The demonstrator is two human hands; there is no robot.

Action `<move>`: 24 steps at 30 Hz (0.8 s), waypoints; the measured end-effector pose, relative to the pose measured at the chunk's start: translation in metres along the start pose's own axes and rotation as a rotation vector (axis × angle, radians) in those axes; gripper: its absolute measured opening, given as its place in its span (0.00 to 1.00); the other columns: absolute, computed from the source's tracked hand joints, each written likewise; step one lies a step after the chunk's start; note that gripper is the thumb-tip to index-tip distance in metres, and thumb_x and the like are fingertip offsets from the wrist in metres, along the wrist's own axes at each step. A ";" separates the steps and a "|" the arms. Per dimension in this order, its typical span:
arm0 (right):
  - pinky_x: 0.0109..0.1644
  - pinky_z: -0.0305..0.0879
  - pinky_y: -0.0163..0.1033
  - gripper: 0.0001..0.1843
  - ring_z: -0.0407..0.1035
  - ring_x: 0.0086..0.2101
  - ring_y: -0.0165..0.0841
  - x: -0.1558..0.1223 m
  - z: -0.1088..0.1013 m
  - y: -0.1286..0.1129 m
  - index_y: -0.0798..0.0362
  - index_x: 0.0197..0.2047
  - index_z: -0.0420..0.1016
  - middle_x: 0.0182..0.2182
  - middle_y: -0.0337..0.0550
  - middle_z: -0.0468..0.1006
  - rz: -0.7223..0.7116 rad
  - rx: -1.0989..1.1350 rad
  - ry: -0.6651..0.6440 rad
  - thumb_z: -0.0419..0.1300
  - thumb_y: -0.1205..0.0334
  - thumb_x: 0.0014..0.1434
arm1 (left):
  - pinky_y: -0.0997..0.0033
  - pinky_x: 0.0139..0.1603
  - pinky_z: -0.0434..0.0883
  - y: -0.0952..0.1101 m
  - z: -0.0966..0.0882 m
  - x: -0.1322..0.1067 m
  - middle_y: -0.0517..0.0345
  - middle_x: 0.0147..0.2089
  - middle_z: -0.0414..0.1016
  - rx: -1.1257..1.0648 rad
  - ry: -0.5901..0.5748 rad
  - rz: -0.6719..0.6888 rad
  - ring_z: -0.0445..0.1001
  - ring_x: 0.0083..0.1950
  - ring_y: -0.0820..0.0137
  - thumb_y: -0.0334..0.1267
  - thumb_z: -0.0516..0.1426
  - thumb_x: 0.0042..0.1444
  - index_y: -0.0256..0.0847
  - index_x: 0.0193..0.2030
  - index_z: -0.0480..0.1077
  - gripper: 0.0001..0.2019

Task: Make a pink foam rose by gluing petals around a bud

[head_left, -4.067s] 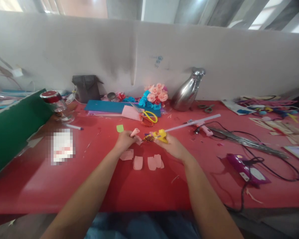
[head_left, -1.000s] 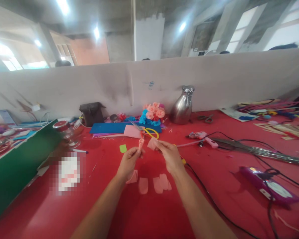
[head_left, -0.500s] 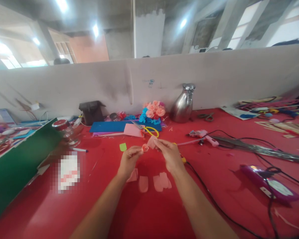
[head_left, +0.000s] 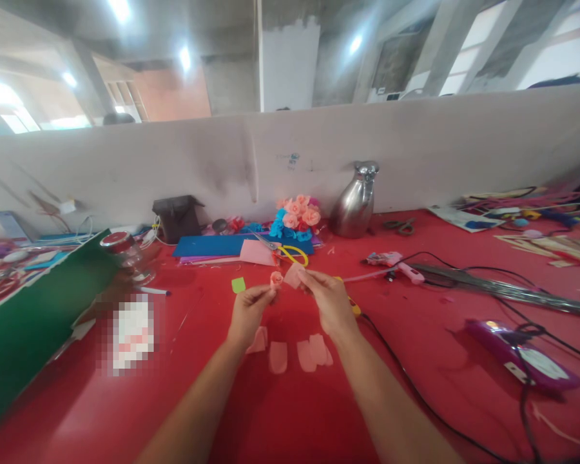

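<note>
Between the thumb and fingers of my left hand (head_left: 249, 310) is a small pink paper rose (head_left: 276, 280), its curled layers facing up. My right hand (head_left: 332, 301) pinches a loose pink paper petal (head_left: 294, 276) just to the right of the rose, with a narrow gap between them. Below my hands, on the red table (head_left: 290, 412), lie several cut petals: a single rounded one (head_left: 278, 357), an overlapping group (head_left: 314, 353) to its right, and some pieces (head_left: 258, 340) partly hidden by my left wrist.
Yellow-handled scissors (head_left: 294, 255) rest on blue sheets (head_left: 212, 247) behind my hands. Further back stand pink paper flowers (head_left: 300, 211) and a steel jug (head_left: 356, 203). Right are a pink glue gun (head_left: 410, 272), cables and a purple power strip (head_left: 526, 357); left, a green board (head_left: 38, 335).
The rose in my left hand has turned more upright and shifted slightly left, away from the petal. My right hand still holds the petal, moved very little.
</note>
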State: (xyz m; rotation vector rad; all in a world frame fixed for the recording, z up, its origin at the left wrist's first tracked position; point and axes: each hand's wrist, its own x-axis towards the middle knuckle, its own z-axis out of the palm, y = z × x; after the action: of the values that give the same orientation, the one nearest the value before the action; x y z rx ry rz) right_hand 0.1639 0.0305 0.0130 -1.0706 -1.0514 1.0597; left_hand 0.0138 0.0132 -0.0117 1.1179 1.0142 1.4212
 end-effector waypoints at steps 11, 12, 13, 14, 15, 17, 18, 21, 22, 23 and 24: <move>0.28 0.54 0.35 0.16 0.59 0.23 0.29 -0.006 0.008 0.002 0.55 0.24 0.77 0.18 0.38 0.71 -0.047 -0.136 0.042 0.61 0.49 0.47 | 0.72 0.34 0.70 -0.002 0.004 -0.001 0.53 0.28 0.78 -0.155 -0.025 -0.135 0.73 0.28 0.73 0.42 0.63 0.44 0.34 0.32 0.75 0.13; 0.28 0.55 0.35 0.16 0.60 0.23 0.29 -0.006 0.009 0.001 0.54 0.24 0.77 0.18 0.38 0.71 -0.057 -0.158 0.054 0.61 0.49 0.48 | 0.72 0.34 0.70 -0.002 0.005 -0.001 0.53 0.28 0.78 -0.165 -0.022 -0.141 0.73 0.28 0.73 0.43 0.63 0.43 0.34 0.32 0.75 0.13; 0.28 0.55 0.35 0.16 0.60 0.23 0.30 -0.007 0.010 0.000 0.54 0.24 0.77 0.18 0.38 0.72 -0.067 -0.179 0.064 0.61 0.49 0.48 | 0.72 0.34 0.70 -0.002 0.005 -0.001 0.53 0.28 0.78 -0.172 -0.019 -0.145 0.73 0.28 0.73 0.43 0.63 0.43 0.34 0.32 0.74 0.14; 0.28 0.55 0.35 0.16 0.61 0.23 0.30 -0.008 0.011 0.000 0.54 0.24 0.77 0.19 0.38 0.72 -0.076 -0.198 0.070 0.60 0.49 0.48 | 0.72 0.34 0.70 -0.002 0.006 -0.001 0.53 0.28 0.78 -0.175 -0.016 -0.147 0.74 0.28 0.72 0.43 0.64 0.42 0.34 0.32 0.74 0.14; 0.27 0.55 0.35 0.16 0.61 0.23 0.31 -0.009 0.012 0.000 0.54 0.24 0.76 0.19 0.39 0.72 -0.084 -0.214 0.077 0.60 0.49 0.49 | 0.71 0.34 0.70 -0.003 0.006 -0.002 0.52 0.28 0.78 -0.176 -0.015 -0.148 0.74 0.28 0.72 0.44 0.64 0.42 0.34 0.31 0.74 0.14; 0.26 0.55 0.35 0.17 0.61 0.23 0.31 -0.012 0.015 0.000 0.54 0.24 0.76 0.18 0.39 0.72 -0.099 -0.241 0.078 0.59 0.48 0.50 | 0.70 0.34 0.71 -0.004 0.006 -0.001 0.52 0.28 0.78 -0.170 -0.015 -0.146 0.74 0.28 0.71 0.44 0.64 0.41 0.34 0.31 0.74 0.15; 0.26 0.55 0.35 0.18 0.61 0.23 0.31 -0.012 0.017 0.001 0.54 0.23 0.76 0.18 0.39 0.71 -0.109 -0.248 0.074 0.58 0.48 0.50 | 0.70 0.34 0.71 -0.004 0.007 -0.001 0.52 0.27 0.77 -0.165 -0.016 -0.144 0.74 0.28 0.71 0.44 0.64 0.41 0.34 0.31 0.74 0.15; 0.26 0.56 0.35 0.18 0.62 0.23 0.32 -0.015 0.020 0.004 0.54 0.25 0.77 0.19 0.39 0.73 -0.140 -0.240 0.055 0.57 0.48 0.52 | 0.69 0.36 0.71 -0.006 0.006 -0.001 0.52 0.28 0.78 -0.143 -0.021 -0.131 0.74 0.29 0.70 0.44 0.64 0.42 0.34 0.31 0.74 0.14; 0.27 0.57 0.36 0.17 0.63 0.24 0.32 -0.015 0.021 0.005 0.54 0.26 0.77 0.21 0.40 0.74 -0.145 -0.232 0.049 0.57 0.49 0.52 | 0.68 0.36 0.71 -0.006 0.006 -0.001 0.52 0.28 0.78 -0.135 -0.023 -0.125 0.74 0.29 0.70 0.44 0.63 0.42 0.34 0.31 0.74 0.14; 0.28 0.58 0.36 0.17 0.64 0.25 0.33 -0.016 0.022 0.006 0.54 0.28 0.78 0.22 0.40 0.75 -0.142 -0.223 0.046 0.57 0.49 0.52 | 0.68 0.37 0.71 -0.006 0.006 -0.001 0.52 0.28 0.78 -0.127 -0.024 -0.120 0.74 0.29 0.70 0.43 0.63 0.43 0.34 0.31 0.75 0.13; 0.29 0.59 0.36 0.17 0.65 0.26 0.33 -0.016 0.022 0.006 0.54 0.29 0.78 0.24 0.41 0.76 -0.135 -0.214 0.044 0.57 0.49 0.52 | 0.68 0.37 0.71 -0.006 0.006 -0.001 0.52 0.28 0.78 -0.119 -0.023 -0.117 0.74 0.29 0.71 0.43 0.63 0.43 0.34 0.31 0.75 0.13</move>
State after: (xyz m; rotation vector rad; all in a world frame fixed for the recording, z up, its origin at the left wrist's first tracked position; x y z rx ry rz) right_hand 0.1385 0.0189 0.0084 -1.1702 -1.2036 0.8252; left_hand 0.0209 0.0129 -0.0165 0.9711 0.9506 1.3543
